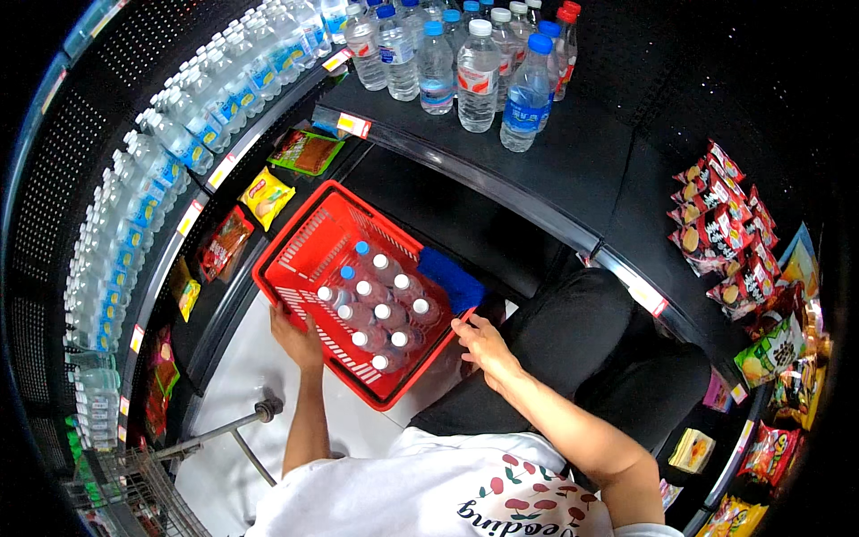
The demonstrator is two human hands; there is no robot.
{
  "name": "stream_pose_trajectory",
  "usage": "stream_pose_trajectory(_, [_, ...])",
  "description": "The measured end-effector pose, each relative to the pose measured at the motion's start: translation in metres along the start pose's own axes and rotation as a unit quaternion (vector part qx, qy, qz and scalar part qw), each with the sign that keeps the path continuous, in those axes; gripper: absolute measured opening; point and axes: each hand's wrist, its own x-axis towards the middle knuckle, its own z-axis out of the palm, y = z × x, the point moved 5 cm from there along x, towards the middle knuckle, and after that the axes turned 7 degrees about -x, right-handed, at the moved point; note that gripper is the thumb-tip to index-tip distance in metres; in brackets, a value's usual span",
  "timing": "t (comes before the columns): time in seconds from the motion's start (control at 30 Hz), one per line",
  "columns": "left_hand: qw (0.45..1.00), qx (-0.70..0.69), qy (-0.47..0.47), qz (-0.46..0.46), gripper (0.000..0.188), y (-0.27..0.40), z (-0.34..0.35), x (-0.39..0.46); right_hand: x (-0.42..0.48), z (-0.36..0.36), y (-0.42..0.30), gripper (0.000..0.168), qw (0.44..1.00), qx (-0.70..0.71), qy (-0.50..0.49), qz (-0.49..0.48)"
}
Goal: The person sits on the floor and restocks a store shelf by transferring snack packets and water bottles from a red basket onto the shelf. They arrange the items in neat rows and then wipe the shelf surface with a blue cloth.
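A red plastic shopping basket (295, 258) is before me, tilted across the view. Inside it several clear plastic bottles (382, 311) stand upright, most with white caps and two with blue ones. My left hand (295, 339) holds the basket's left side, thumb near the slotted wall and fingers partly hidden at the rim. At the right corner, the fingers of my right hand (486, 348) grip the rim lightly. Just above that hand, a dark blue piece (453, 278) covers part of the basket's right edge; its material is unclear.
More bottles (478, 77) stand on the black shelf (429, 148) ahead. Water bottles in packs (194, 127) line the left shelf, above snack packets (266, 198). Red snack bags (721, 228) sit at right. A metal cart (168, 463) is at lower left, near my bent legs (564, 335).
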Motion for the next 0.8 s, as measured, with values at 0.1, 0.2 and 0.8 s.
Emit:
stream_pose_trajectory(0.1, [0.989, -0.005, 0.05, -0.141, 0.062, -0.056, 0.005, -0.046, 0.005, 0.006, 0.0, 0.087, 0.995, -0.043, -0.006, 0.092])
stream_pose_trajectory(0.2, [0.919, -0.262, 0.013, -0.296, 0.047, -0.083, 0.032, -0.081, 0.036, 0.019, 0.028, 0.085, 0.994, -0.01, -0.018, 0.105])
stream_pose_trajectory(0.8, [0.844, -0.415, 0.026, -0.34, 0.018, -0.094, 0.046, -0.043, 0.042, 0.067, -0.007, 0.058, 0.98, 0.195, 0.016, 0.024])
